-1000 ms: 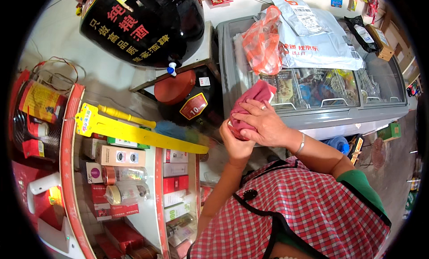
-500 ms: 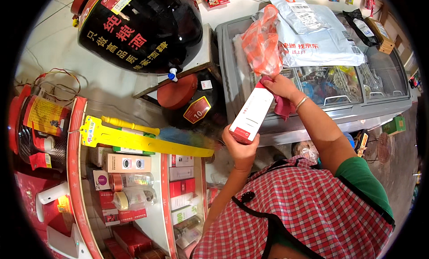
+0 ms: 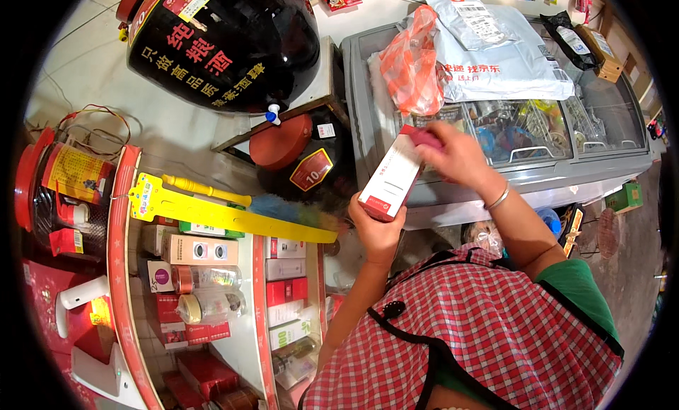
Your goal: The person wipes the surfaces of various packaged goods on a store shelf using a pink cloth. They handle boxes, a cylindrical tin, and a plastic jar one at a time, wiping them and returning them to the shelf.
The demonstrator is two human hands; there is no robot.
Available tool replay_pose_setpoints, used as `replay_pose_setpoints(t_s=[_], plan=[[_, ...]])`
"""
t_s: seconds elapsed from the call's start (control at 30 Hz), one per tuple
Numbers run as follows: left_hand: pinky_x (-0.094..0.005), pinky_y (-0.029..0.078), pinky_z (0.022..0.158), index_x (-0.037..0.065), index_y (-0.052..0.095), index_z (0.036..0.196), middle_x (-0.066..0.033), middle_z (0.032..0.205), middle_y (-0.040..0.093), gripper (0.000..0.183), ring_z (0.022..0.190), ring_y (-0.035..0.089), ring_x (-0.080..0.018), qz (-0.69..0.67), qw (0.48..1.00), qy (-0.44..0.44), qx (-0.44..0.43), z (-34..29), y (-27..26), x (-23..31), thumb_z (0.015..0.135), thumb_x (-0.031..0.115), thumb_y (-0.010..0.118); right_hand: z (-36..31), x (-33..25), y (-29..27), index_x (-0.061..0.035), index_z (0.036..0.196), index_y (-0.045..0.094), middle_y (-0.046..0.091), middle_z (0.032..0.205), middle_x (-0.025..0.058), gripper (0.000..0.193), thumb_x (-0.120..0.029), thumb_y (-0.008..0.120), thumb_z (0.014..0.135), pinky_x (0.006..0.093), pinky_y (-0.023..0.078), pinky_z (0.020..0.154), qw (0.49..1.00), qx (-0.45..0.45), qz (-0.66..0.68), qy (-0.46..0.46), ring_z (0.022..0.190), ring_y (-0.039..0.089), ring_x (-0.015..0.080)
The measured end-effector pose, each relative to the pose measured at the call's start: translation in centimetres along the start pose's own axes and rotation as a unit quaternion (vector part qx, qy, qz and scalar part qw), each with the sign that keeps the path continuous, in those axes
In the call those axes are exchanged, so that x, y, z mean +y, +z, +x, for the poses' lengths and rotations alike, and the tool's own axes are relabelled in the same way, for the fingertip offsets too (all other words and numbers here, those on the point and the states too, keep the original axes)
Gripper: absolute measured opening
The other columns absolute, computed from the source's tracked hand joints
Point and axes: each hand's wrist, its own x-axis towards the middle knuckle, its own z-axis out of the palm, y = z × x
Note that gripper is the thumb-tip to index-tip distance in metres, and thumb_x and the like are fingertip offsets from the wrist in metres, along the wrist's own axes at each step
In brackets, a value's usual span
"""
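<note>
A long white box with red ends (image 3: 394,175) is held tilted in front of me. My left hand (image 3: 378,234) is closed round its lower end, thumb and fingers on opposite sides. My right hand (image 3: 461,157) has its fingers curled over a bunched dark-pink cloth (image 3: 428,139), which presses against the box near its upper red end. Much of the cloth is hidden under those fingers. Just beyond the box stands a grey chest freezer (image 3: 368,137) with a glass top.
On the freezer lie grey parcel bags (image 3: 509,77) and an orange-white plastic bag (image 3: 410,63). A large black jar (image 3: 226,49) with a tap stands far left. At left, shelves hold boxes and bottles (image 3: 212,305); a yellow strip (image 3: 233,222) and a feather duster (image 3: 290,210) lie across them.
My right hand has let go of the box's upper end and shifted right and down, bunching the cloth against the box's side. The box has moved slightly left in my left hand.
</note>
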Motion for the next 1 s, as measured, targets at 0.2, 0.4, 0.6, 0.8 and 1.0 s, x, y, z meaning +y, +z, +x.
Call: replay_pose_setpoints(t_s=[0.2,0.4,0.6,0.8,1.0], plan=[[-0.0415,0.037,0.091,0.000,0.036,0.121,-0.0171,0.113,0.043,0.079,0.105,0.045,-0.0320,-0.026,0.998,0.052,-0.027,0.5,-0.5,0.2,0.058,0.012,0.081,-1.2,-4.0,6.0,-0.0103,0.081,0.065,0.060,0.079,0.0099,0.025,-0.034,0.060,0.079,0.0400,0.049,0.064,0.958,-0.008,-0.015,-0.287,0.074,0.061,0.0296],[-0.0418,0.036,0.093,-0.002,0.037,0.119,-0.0186,0.112,0.043,0.077,0.106,0.044,-0.0333,0.008,0.999,-0.031,0.004,0.4,0.5,1.1,0.057,0.012,0.081,4.7,4.8,5.3,-0.0112,0.085,0.066,0.061,0.080,0.0111,0.026,-0.035,0.061,0.078,0.0415,0.049,0.066,0.989,0.022,-0.121,-0.076,0.075,0.061,0.0304],[-0.0426,0.036,0.092,-0.002,0.037,0.119,-0.0195,0.112,0.043,0.078,0.106,0.044,-0.0351,0.056,0.998,0.000,0.013,1.0,0.6,1.8,0.056,0.012,0.081,4.2,4.1,5.5,-0.0151,0.088,0.068,0.059,0.078,0.0107,0.023,-0.034,0.061,0.078,0.0410,0.050,0.067,0.984,0.041,-0.152,-0.087,0.075,0.061,0.0299],[-0.0373,0.041,0.088,-0.001,0.040,0.118,-0.0148,0.112,0.048,0.075,0.103,0.050,-0.0263,0.015,0.999,0.021,-0.026,1.8,0.7,1.6,0.057,0.013,0.082,0.6,-2.8,4.5,-0.0130,0.087,0.068,0.061,0.084,0.0086,0.018,-0.023,0.065,0.073,0.0384,0.048,0.066,0.968,-0.035,0.005,-0.249,0.075,0.059,0.0292],[-0.0381,0.039,0.090,0.000,0.040,0.117,-0.0154,0.114,0.047,0.075,0.106,0.048,-0.0267,-0.180,0.979,-0.079,-0.053,2.0,0.7,3.8,0.056,0.013,0.082,-1.7,-4.8,4.1,-0.0143,0.086,0.068,0.060,0.086,0.0075,0.020,-0.028,0.068,0.073,0.0401,0.047,0.068,0.952,-0.045,0.028,-0.301,0.078,0.059,0.0283]])
